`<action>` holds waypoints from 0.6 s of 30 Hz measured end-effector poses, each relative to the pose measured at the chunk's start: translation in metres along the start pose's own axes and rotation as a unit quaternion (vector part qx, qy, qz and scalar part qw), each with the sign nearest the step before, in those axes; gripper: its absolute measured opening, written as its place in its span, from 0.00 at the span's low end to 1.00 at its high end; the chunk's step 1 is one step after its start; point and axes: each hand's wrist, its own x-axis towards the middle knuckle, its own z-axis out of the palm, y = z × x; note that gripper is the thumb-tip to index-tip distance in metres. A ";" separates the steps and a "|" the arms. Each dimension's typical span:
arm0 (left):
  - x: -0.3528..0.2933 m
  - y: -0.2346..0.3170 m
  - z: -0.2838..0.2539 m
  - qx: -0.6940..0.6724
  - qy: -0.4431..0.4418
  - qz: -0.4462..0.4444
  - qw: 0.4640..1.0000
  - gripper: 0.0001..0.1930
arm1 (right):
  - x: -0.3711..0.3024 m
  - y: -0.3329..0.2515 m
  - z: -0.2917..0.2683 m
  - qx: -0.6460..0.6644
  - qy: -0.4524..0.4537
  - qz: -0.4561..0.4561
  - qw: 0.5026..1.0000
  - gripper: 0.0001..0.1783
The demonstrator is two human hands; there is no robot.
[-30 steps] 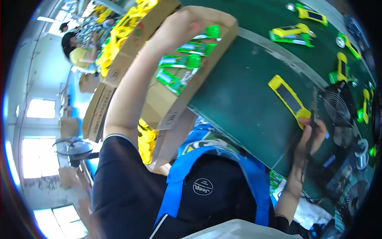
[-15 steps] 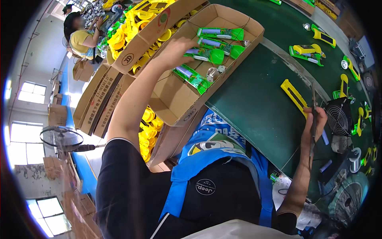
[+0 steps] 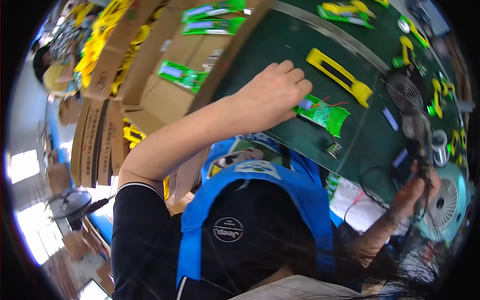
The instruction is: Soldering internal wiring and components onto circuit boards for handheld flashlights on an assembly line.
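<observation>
My left hand is closed on one end of a green plastic lamp housing over the dark green bench. In the housing are a violet cell and red wires, and a small metal-coloured piece hangs from it by wires. Just beyond lies a yellow frame with a long slot. My right hand, low at the right and blurred, grips a slim corded tool that looks like a soldering iron. To the left, an open carton holds several similar green housings.
A black fan, loose violet cells, a solder spool and a teal fan crowd the right side. More yellow and green lamps lie at the back. Yellow parts fill cartons at left; another person sits beyond.
My left hand has left the carton and carried a green housing right, over the bench. My right hand has moved lower, towards the teal fan, with the tool. The whole view has shifted.
</observation>
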 end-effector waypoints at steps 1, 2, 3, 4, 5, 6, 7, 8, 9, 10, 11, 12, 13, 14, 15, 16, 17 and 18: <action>0.007 0.005 0.017 -0.017 -0.014 0.005 1.000 0.22 | -0.011 -0.002 -0.002 -0.002 -0.004 0.012 1.000 0.21; 0.010 0.007 0.029 -0.014 -0.014 0.002 1.000 0.22 | -0.017 -0.012 0.006 0.048 -0.013 0.056 0.997 0.20; 0.009 0.008 0.036 -0.018 -0.008 0.000 1.000 0.23 | -0.027 -0.011 0.009 0.081 -0.034 0.079 0.993 0.19; 0.012 0.006 0.042 -0.026 -0.012 -0.002 1.000 0.24 | -0.037 -0.009 0.015 0.102 -0.026 0.128 0.986 0.20; 0.016 0.005 0.045 -0.023 0.017 0.011 1.000 0.24 | -0.048 -0.001 0.021 0.104 -0.008 0.150 0.983 0.24; 0.017 0.009 0.046 -0.024 0.013 0.016 0.999 0.24 | -0.058 -0.003 0.029 0.146 0.005 0.206 0.968 0.23; 0.017 0.014 0.047 -0.055 0.054 0.007 0.997 0.22 | -0.066 -0.003 0.036 0.200 0.012 0.238 0.950 0.23; 0.016 0.018 0.048 -0.085 0.095 -0.003 0.992 0.20 | -0.076 0.003 0.044 0.236 0.035 0.261 0.935 0.22; 0.021 0.026 0.053 -0.134 0.130 -0.022 0.982 0.12 | -0.082 0.011 0.051 0.261 0.036 0.271 0.926 0.21; 0.025 0.031 0.055 -0.158 0.127 -0.026 0.979 0.12 | -0.084 0.015 0.058 0.267 0.055 0.282 0.920 0.20; 0.030 0.036 0.060 -0.182 0.125 -0.031 0.975 0.12 | -0.081 0.013 0.060 0.253 0.050 0.268 0.928 0.20; 0.034 0.041 0.068 -0.225 0.157 -0.048 0.960 0.09 | -0.080 0.011 0.063 0.240 0.045 0.251 0.937 0.19; 0.036 0.044 0.073 -0.240 0.162 -0.060 0.955 0.09 | -0.082 0.013 0.061 0.234 0.033 0.251 0.939 0.18; 0.036 0.046 0.078 -0.256 0.167 -0.070 0.950 0.08 | -0.082 0.012 0.061 0.192 0.025 0.252 0.948 0.18; 0.035 0.046 0.086 -0.263 0.199 -0.059 0.942 0.07 | -0.079 0.008 0.058 0.147 0.018 0.252 0.956 0.18; 0.036 0.047 0.083 -0.265 0.198 -0.062 0.942 0.07 | -0.074 0.003 0.051 0.038 0.003 0.205 0.978 0.16; 0.037 0.050 0.077 -0.310 0.173 -0.120 0.927 0.07 | -0.062 -0.010 0.049 -0.061 -0.018 0.098 0.993 0.14; 0.036 0.050 0.075 -0.352 0.146 -0.177 0.907 0.06 | -0.048 -0.021 0.038 -0.144 -0.074 -0.037 0.986 0.13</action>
